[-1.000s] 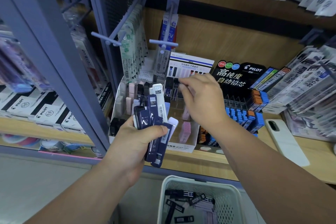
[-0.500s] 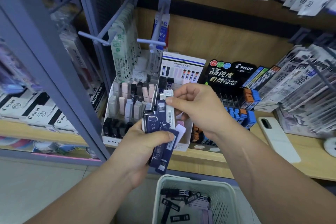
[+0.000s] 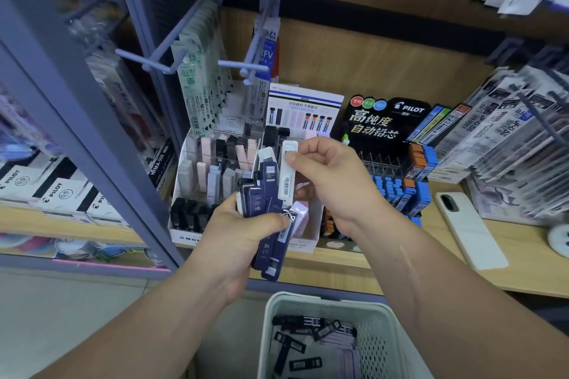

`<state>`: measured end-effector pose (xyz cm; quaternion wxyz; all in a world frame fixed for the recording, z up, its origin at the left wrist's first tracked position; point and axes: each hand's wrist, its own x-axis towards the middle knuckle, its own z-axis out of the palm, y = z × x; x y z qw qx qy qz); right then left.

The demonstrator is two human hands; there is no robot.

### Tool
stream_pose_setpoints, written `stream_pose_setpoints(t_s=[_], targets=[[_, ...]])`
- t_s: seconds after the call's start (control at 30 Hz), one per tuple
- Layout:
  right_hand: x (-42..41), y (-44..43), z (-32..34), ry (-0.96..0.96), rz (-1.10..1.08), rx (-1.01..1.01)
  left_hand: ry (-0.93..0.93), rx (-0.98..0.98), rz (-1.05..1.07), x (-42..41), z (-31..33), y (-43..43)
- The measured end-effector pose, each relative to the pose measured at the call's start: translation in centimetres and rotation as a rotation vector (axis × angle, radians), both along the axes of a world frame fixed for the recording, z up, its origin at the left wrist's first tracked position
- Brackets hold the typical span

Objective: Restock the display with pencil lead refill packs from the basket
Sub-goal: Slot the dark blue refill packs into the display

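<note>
My left hand [image 3: 243, 231] grips a fanned bundle of lead refill packs [image 3: 266, 203], mostly dark navy with some white and pink, in front of the white MONO display box [image 3: 184, 235] on the wooden shelf. My right hand [image 3: 332, 181] pinches the top of one white refill pack [image 3: 287, 175] that still stands in the bundle. The display's slots hold black, pink and grey packs. Below my arms sits a pale perforated basket [image 3: 381, 344] with several black and pink packs inside.
A black Pilot lead display [image 3: 388, 120] with blue and orange packs stands right of the MONO box. A white phone [image 3: 468, 228] lies on the shelf. Two metal peg hooks [image 3: 243, 66] with hanging refills jut out above. A grey shelf post [image 3: 101, 144] slants at left.
My right hand came back from the display's rear slots to the bundle and took hold of the white pack, lifting it slightly. The left hand has kept holding the bundle.
</note>
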<state>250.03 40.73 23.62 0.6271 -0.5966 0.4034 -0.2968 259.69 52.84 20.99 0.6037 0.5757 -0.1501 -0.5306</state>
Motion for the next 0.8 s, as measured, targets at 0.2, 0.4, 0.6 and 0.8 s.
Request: stream_pose_setpoints(t_s=[0.2, 0.4, 0.6, 0.8], targets=[[-0.8, -1.0, 0.3, -0.035, -0.079, -0.097, -0.040, 0.012, 0.000, 0.1, -0.5, -0.4], [-1.9, -1.8, 0.4, -0.051, -0.076, -0.115, -0.018, 0.034, -0.007, -0.3, -1.2, -0.8], [-2.8, -2.2, 0.0, -0.089, -0.145, -0.011, -0.018, 0.021, 0.021, -0.1, -1.6, -1.4], [-4.7, -1.9, -0.5, -0.064, -0.179, 0.085, -0.027, -0.002, 0.034, 0.5, -1.5, -1.2]])
